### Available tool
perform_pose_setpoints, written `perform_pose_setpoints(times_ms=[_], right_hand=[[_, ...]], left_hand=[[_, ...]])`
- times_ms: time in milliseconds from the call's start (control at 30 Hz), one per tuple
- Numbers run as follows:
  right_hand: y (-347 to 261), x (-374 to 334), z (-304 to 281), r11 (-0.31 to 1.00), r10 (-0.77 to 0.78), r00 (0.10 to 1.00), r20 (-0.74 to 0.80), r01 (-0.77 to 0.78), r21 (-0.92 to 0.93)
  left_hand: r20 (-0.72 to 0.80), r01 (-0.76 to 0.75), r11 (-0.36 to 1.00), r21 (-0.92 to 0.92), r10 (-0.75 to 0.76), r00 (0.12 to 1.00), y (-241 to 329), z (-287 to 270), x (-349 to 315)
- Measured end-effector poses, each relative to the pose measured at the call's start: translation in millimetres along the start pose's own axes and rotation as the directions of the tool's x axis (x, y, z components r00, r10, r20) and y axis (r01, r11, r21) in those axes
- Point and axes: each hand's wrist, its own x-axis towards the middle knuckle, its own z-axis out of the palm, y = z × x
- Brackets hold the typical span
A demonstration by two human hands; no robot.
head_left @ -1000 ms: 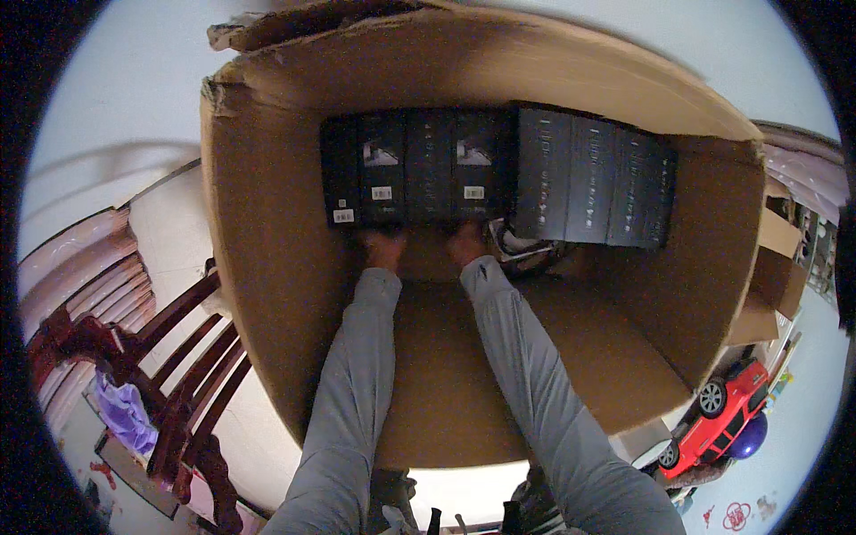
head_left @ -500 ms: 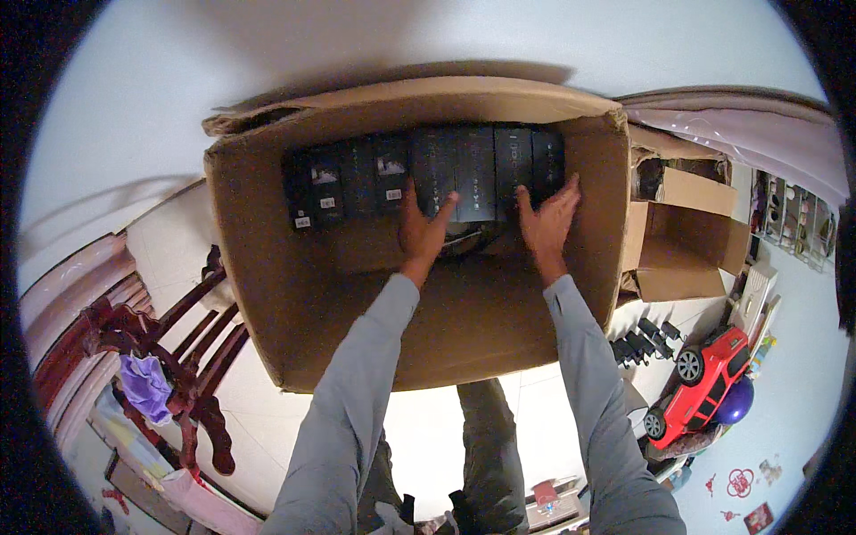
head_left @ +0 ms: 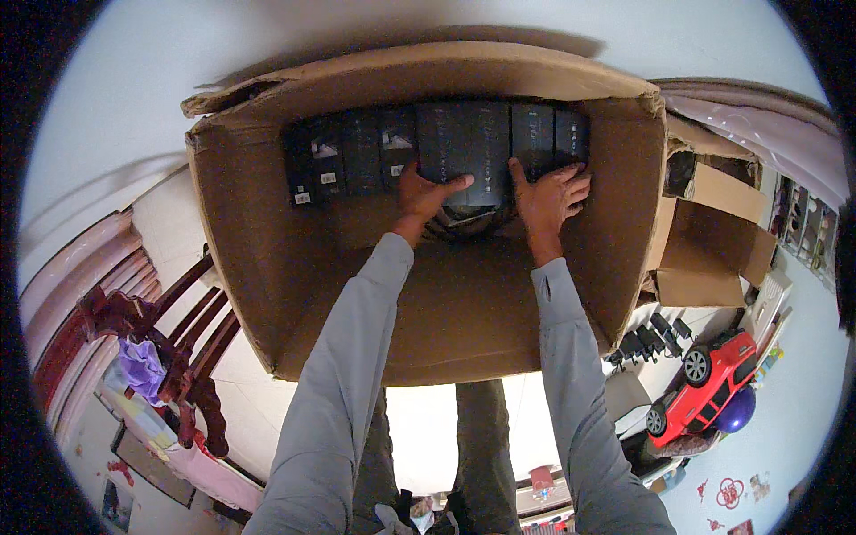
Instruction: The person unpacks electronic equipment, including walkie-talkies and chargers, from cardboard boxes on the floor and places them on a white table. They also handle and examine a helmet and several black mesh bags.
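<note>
A big brown cardboard box (head_left: 267,259) fills the middle of the view, its open side toward the person and its flaps spread at the top and right. Along its far inner wall stands a row of black boxes (head_left: 357,156), upright and side by side, touching one another; the ones on the left carry small white labels near their lower ends. A second, smaller open cardboard box (head_left: 713,241) sits just beside the big one on the right.

Two grey-sleeved forearms reach up into the big box from the lower edge. Between the hands is one black box (head_left: 464,152) from the middle of the row, with a darker, rounded thing just below it that is too shadowed to make out. The left hand (head_left: 421,192) has its grip on the lower left of that black box, thumb stretched across its front and fingers behind. The right hand (head_left: 551,198) lies with fingers spread and flat on the black boxes at the right end of the row, its thumb against the right edge of the middle one; it presses rather than clamps.

Outside the box, dark red wooden chairs (head_left: 169,357) stand at lower left, and a red toy car (head_left: 709,388) rests at lower right with a blue ball (head_left: 736,412) touching it.
</note>
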Motion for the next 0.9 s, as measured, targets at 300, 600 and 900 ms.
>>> perform_pose_setpoints(times_ms=[300,600,900], right_hand=[[-2,26,-5,0.977,0.196,0.981,-0.004,-0.195,0.092],[62,51,3,0.756,-0.132,0.964,0.229,-0.051,0.652],[58,24,-20,0.693,-0.232,0.892,0.389,-0.129,0.709]], left_hand=[[-0.01,-0.116,0.983,-0.139,0.115,0.993,-12,5,3],[0.083,-0.059,0.983,-0.176,0.075,0.994,-14,-15,-5],[-0.271,-0.134,0.991,0.007,0.131,0.954,14,-40,-45]])
